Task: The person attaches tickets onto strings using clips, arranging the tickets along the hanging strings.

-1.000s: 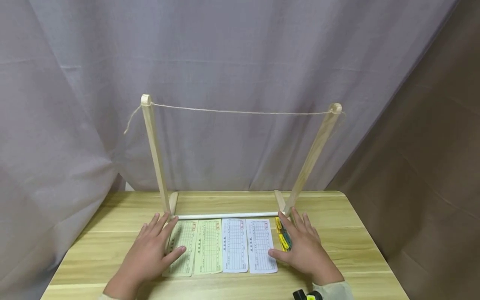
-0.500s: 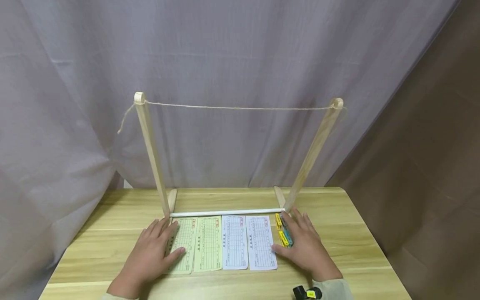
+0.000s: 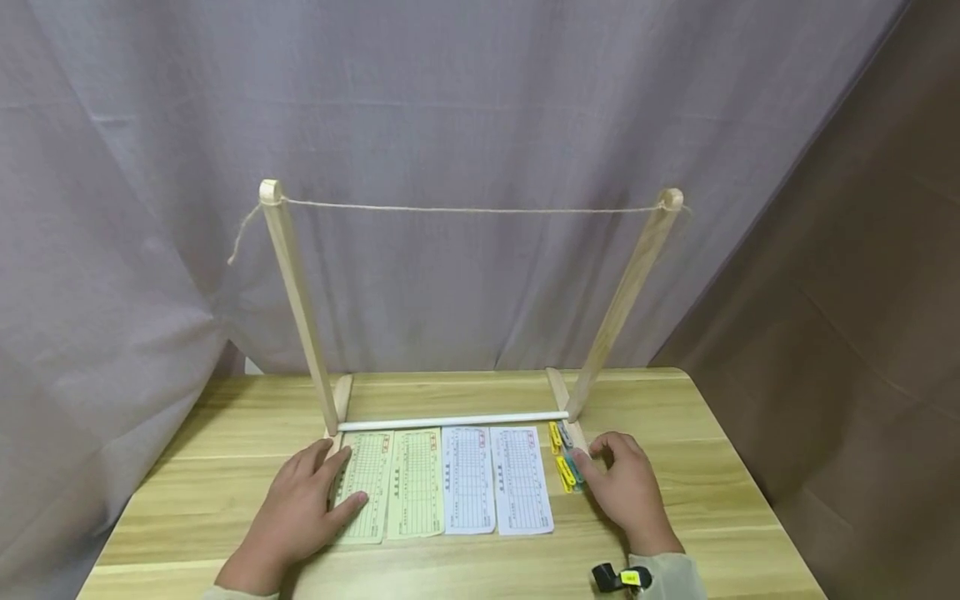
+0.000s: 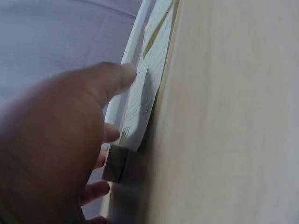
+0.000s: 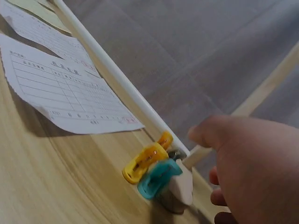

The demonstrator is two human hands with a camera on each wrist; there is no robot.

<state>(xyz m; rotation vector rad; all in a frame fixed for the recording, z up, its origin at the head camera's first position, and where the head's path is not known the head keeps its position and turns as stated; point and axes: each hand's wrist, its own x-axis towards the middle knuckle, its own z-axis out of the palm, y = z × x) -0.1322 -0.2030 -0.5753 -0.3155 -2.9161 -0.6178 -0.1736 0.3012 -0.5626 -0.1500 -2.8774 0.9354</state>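
Observation:
My left hand [image 3: 296, 504] lies palm down at the left foot of a wooden rack, its thumb over the leftmost yellow paper slip [image 3: 367, 475]. Fairly straight fingers extend toward the left post [image 3: 298, 308]. Beside several small clothespins, yellow [image 3: 565, 473] and teal [image 5: 159, 178], hovers my right hand [image 3: 628, 492]. Its fingers are loosely bent, and nothing shows between thumb and fingers in the right wrist view. A second yellow slip [image 3: 416, 487] and two white slips [image 3: 468, 483] lie side by side between the hands. Twine [image 3: 465, 209] spans the post tops.
The rack's white crossbar [image 3: 450, 421] runs just behind the slips, joining both posts; the right post [image 3: 624, 304] leans outward in view. A grey curtain [image 3: 480, 100] hangs behind the wooden table [image 3: 720, 508]. Loose twine [image 3: 242, 236] dangles at the left post top.
The right hand has drawn back from the rack's right foot and bent its fingers, exposing more of the clothespins. The left hand stays nearly in place. The head view has shifted slightly.

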